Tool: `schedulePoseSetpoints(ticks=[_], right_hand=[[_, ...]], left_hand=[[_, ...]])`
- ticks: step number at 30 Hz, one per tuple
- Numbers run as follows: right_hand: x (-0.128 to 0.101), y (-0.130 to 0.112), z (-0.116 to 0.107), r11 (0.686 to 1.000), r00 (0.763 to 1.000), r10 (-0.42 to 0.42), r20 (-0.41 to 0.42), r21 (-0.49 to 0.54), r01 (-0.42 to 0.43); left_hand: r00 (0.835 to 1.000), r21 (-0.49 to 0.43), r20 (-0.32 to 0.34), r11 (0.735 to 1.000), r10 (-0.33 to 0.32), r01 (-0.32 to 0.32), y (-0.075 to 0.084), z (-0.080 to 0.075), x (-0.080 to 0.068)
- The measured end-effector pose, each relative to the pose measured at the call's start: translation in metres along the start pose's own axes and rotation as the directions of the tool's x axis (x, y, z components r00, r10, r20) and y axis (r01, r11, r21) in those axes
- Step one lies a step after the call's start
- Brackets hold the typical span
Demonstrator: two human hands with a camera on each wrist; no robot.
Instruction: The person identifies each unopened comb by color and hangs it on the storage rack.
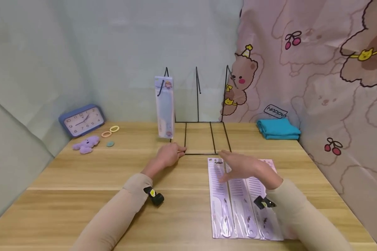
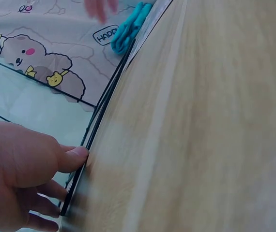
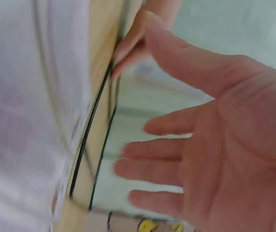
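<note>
A black wire rack point(image 1: 197, 104) with three hooks stands at the back centre of the wooden table point(image 1: 81, 174). One packaged comb point(image 1: 164, 106) hangs on its left hook. My left hand point(image 1: 169, 155) rests at the front left corner of the rack's base, and its thumb point(image 2: 73, 157) touches the wire point(image 2: 104, 108). Three flat packaged combs point(image 1: 235, 205) lie side by side on the table. My right hand point(image 1: 242, 166) hovers over their top ends with straight, spread fingers point(image 3: 152, 159) and holds nothing. The packages point(image 3: 17, 121) are a white blur in the right wrist view.
A blue alarm clock point(image 1: 81, 120), a purple plush toy point(image 1: 86, 144) and hair ties point(image 1: 110, 131) sit at the back left. A folded teal towel point(image 1: 278, 129) lies at the back right beside the bear-print curtain point(image 1: 333, 87).
</note>
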State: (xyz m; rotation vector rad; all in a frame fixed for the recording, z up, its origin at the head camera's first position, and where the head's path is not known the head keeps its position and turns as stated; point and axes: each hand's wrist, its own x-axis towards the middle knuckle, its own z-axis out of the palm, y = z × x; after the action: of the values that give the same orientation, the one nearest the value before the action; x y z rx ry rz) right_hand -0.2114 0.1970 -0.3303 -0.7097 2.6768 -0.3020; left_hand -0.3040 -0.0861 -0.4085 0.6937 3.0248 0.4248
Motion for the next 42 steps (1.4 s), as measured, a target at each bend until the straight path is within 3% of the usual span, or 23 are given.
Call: schedulePoseSetpoints(ticks=[5,11,16,20,31,38,42], right_hand=[[-0.015,-0.021,0.015,0.999,0.999,0.033,0.032,-0.024,-0.032],[-0.016,-0.024,0.037,0.995,0.997,0.073,0.012,-0.070,-0.072],[-0.009,-0.024,0.043,0.995,0.998,0.064,-0.010,-0.077,-0.064],[-0.009,-0.025,0.043,0.996,0.996,0.089,-0.002,-0.026,-0.089],[-0.011,-0.040,0.057,0.988,0.983,0.148,-0.109,-0.013,-0.151],[-0.010,-0.043,0.059,0.985,0.986,0.157,-0.062,0.085,-0.152],[-0.008,-0.039,0.059,0.964,0.986,0.163,-0.026,0.215,-0.154]], left_hand=[[0.998,0.010,-0.055,1.000,0.006,-0.006,0.000,-0.008,0.004],[1.000,0.011,-0.004,1.000,0.005,-0.005,-0.006,-0.004,0.000],[1.000,-0.006,-0.027,1.000,0.004,-0.004,-0.008,-0.001,-0.002],[0.999,-0.009,-0.034,1.000,0.013,-0.014,-0.005,-0.002,-0.001],[0.999,0.024,-0.033,0.999,0.024,-0.023,0.004,-0.002,0.000],[0.999,0.029,-0.026,0.999,0.041,-0.040,0.003,0.001,-0.003],[0.999,0.040,-0.025,0.999,0.035,-0.034,0.001,0.005,-0.005]])
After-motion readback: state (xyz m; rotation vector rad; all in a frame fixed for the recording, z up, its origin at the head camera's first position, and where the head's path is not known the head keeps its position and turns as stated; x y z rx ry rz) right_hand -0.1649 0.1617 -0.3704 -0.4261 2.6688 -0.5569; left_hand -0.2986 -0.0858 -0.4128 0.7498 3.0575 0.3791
